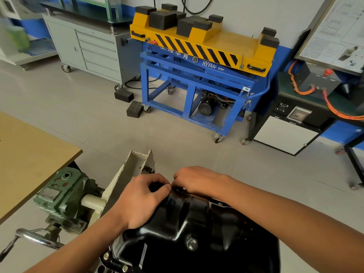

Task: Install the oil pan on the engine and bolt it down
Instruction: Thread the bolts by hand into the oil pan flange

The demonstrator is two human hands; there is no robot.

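The glossy black pressed-steel oil pan [197, 229] lies at lower centre of the frame. The left hand [141, 200] curls round its far rim. The right hand [199, 180] meets it there with its fingertips hidden, so I cannot tell its grasp. Probably a bolt is being started: thread it straight and finger-tight first.

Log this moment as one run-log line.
step: bolting oil pan | left hand: grips far rim | right hand: at same rim, grasp hidden | near flange bolts: in place
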